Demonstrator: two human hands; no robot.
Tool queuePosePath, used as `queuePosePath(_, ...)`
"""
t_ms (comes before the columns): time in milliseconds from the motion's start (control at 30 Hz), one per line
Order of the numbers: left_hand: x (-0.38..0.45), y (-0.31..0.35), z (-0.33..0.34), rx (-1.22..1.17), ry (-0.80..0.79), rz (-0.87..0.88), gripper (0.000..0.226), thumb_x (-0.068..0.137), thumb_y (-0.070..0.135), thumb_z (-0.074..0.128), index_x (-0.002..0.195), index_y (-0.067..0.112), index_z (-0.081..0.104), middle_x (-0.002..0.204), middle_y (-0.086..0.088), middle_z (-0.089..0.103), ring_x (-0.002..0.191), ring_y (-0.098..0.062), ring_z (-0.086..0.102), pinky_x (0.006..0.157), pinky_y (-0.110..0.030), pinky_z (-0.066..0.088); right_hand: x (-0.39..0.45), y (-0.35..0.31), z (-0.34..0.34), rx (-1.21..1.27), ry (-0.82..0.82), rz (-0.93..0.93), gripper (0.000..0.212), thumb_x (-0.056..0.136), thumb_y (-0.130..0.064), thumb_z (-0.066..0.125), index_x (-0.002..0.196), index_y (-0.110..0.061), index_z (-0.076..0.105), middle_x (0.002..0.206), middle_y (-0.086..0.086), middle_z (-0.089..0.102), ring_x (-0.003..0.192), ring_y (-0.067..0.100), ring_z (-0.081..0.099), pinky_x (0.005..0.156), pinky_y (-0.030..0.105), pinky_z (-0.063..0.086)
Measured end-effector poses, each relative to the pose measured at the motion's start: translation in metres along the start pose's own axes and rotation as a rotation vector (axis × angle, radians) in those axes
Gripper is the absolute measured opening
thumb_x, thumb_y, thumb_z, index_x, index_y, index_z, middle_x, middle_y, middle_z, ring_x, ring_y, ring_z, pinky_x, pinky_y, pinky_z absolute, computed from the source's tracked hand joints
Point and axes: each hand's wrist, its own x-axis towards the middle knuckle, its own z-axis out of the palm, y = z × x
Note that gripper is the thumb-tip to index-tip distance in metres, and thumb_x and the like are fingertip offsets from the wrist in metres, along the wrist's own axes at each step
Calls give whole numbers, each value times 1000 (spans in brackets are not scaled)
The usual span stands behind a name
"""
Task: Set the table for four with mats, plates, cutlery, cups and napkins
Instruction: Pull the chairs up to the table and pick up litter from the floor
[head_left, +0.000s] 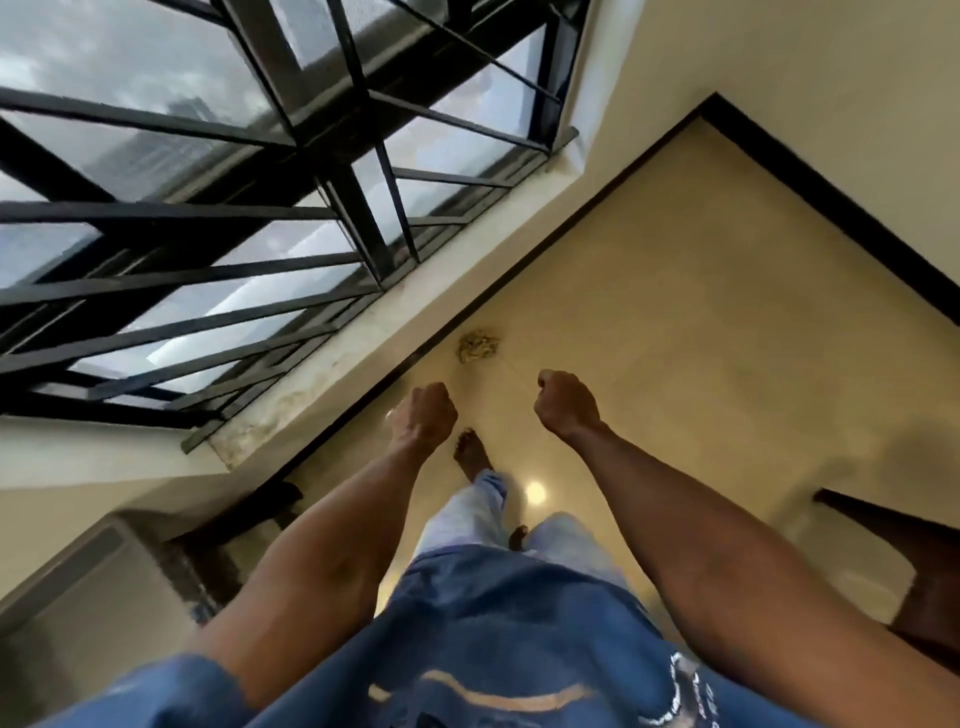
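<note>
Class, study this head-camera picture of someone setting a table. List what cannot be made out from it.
- Left hand: fingers curl away; something pale at its edge, too blurred to name.
- Right hand: curled; palm hidden.
- Crumpled lump on the floor: too small to identify.
- Dark wooden furniture: cut off by the right edge.
- Mats, plates, cutlery: none in view.

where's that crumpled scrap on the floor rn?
Head view, centre: the crumpled scrap lies on the floor beside the dark skirting under the window, just ahead of the left hand and right hand.
</note>
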Motion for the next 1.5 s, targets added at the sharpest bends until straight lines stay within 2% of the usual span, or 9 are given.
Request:
queuePosePath(67, 28, 8, 1, -7, -26, -8, 21, 90, 22, 47, 88, 17, 67, 88, -6, 65, 76, -27, 63, 68, -38, 56, 31, 2, -4, 0, -28, 6, 37, 87, -3, 43, 120, -6, 60, 117, 20, 64, 107, 36, 60, 79, 32, 46)
queuePosePath(200, 87, 18, 17, -48, -57, -40, 21, 90, 17, 46, 82, 15, 65, 80, -4, 64, 68, -20, 61, 60, -35, 53, 101, 11, 3, -8, -73, -8, 38, 88, -4, 42, 121, -5, 59, 117, 21, 64, 107, 37, 60, 80, 33, 47)
queuePosePath(400, 189, 10, 87, -87, -41, -91, 19, 94, 16, 47, 80, 15, 60, 73, 0, 58, 64, -17, 57, 51, -29, 45, 222, 41, 68, -60, -191, -92, 34, 90, -6, 43, 120, -4, 57, 117, 21, 62, 107, 39, 59, 82, 36, 48)
queuePosePath(633, 299, -27, 209, -110, -75, -133, 15, 92, 17, 49, 96, 16, 64, 93, -4, 64, 74, -20, 59, 65, -42, 57, 346, 90, 184, -162, -296, -167, 31, 91, -8, 46, 120, -6, 54, 116, 17, 62, 106, 35, 59, 82, 37, 47)
queuePosePath(767, 347, -56, 272, -81, -111, -136, 26, 94, 23, 50, 114, 15, 63, 112, -7, 65, 92, -23, 61, 72, -38, 55, 410, 115, 252, -267, -396, -187, 36, 88, -11, 50, 123, -7, 54, 121, 16, 57, 112, 35, 56, 91, 40, 49)
queuePosePath(1067, 413, -93, 353, -67, -176, -194, 36, 96, 25, 53, 130, 13, 55, 130, -8, 54, 112, -26, 55, 90, -40, 51, 506, 117, 366, -487, -574, -323, 56, 89, -31, 57, 143, -37, 43, 157, 12, 14, 142, 33, 15, 112, 46, 23)
queuePosePath(1233, 424, -103, 370, -95, -174, -222, 38, 97, 27, 52, 132, 14, 55, 133, -7, 52, 112, -26, 56, 92, -41, 50, 529, 112, 400, -523, -631, -252, 68, 87, -32, 60, 149, -30, 33, 161, 14, -8, 146, 36, 1, 115, 52, 16)
queuePosePath(1400, 416, -109, 370, -101, -172, -256, 37, 96, 27, 52, 130, 13, 56, 131, -8, 53, 111, -27, 57, 90, -39, 50, 525, 118, 398, -504, -516, -282, 75, 86, -25, 59, 150, -9, 25, 158, 15, 12, 138, 37, 23, 108, 47, 30)
queuePosePath(1500, 399, -105, 357, -114, -156, -280, 37, 96, 25, 53, 130, 11, 57, 130, -10, 55, 110, -27, 58, 89, -39, 51, 505, 119, 374, -411, -378, -371, 66, 85, -21, 63, 144, -8, 38, 147, 14, 32, 125, 34, 38, 98, 43, 40)
